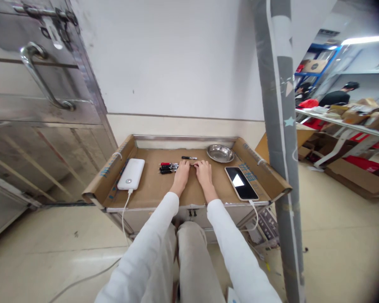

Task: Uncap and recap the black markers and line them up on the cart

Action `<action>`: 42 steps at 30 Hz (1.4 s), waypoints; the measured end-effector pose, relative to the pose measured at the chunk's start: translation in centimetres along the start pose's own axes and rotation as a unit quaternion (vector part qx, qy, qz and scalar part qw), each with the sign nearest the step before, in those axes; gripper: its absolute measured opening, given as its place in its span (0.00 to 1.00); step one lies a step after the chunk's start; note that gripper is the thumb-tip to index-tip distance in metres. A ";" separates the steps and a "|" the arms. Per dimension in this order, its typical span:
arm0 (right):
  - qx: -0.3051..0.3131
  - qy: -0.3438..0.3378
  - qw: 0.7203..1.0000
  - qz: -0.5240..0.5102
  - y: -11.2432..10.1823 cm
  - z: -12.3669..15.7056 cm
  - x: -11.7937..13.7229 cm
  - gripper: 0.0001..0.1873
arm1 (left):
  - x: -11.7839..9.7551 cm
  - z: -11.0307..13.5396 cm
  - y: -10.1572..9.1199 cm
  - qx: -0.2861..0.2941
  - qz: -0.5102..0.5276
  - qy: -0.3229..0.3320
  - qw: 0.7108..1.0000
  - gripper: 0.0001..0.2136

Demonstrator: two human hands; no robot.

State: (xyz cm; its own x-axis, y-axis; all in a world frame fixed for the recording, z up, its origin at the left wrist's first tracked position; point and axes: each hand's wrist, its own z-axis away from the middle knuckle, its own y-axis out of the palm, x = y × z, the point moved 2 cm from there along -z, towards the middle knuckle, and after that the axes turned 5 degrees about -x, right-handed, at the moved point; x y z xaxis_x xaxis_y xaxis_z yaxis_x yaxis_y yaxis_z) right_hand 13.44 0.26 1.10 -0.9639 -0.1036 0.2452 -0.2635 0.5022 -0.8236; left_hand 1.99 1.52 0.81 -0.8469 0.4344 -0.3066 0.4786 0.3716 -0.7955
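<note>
Both hands rest side by side on a cardboard-lined tray table [151, 187]. My left hand [182, 171] lies with its fingers curled, touching the right end of a small bunch of black and red pens [168, 168]. My right hand [204, 170] sits next to it, fingertips bent down on the cardboard, and a thin dark object shows between the two hands; I cannot tell whether either hand grips it. A single black pen [188, 158] lies just beyond the hands.
A white power bank [131, 174] with a cable lies at the left. A metal dish [220, 153] sits at the back right, a phone [241, 183] with a lit screen at the right. A grey post [279, 126] stands by the table's right edge. People work at distant shelves.
</note>
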 end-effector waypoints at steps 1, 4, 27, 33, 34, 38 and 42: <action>0.006 -0.009 1.000 0.001 0.0 0.0 0.0 0.14 | 0.0 0.0 0.0 0.001 0.004 -0.001 1.000 0.10; 0.014 -0.027 0.999 0.008 0.0 0.0 0.2 0.14 | -0.1 -0.1 0.0 0.006 0.024 0.002 1.000 0.11; -0.135 0.059 0.988 -0.048 -2.5 2.0 0.7 0.17 | -1.8 0.8 -0.8 0.014 -0.099 0.144 0.984 0.10; -0.154 0.061 0.984 -0.073 -2.7 2.1 0.5 0.16 | -0.9 1.8 -2.9 -0.054 -0.118 0.041 0.991 0.10; -0.153 0.061 0.984 -0.072 -2.7 2.1 0.5 0.16 | -0.9 1.8 -3.1 -0.063 -0.121 0.027 0.990 0.10; -0.140 0.061 0.986 -0.072 -2.7 2.1 0.6 0.15 | -0.9 1.8 -3.3 -0.083 -0.113 0.000 0.990 0.11; -0.106 0.028 0.986 -0.129 -2.9 2.1 1.1 0.15 | -1.2 1.9 -3.3 -0.072 -0.104 0.020 0.992 0.11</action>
State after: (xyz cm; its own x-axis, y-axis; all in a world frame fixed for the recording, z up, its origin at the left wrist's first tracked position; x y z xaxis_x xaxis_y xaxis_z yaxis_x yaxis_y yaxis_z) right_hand 13.02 -3.16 2.65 -0.8603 -0.2065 0.4661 -0.4806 0.6337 -0.6062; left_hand 0.96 -1.77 2.86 -0.9225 0.3665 -0.1209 0.3248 0.5680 -0.7562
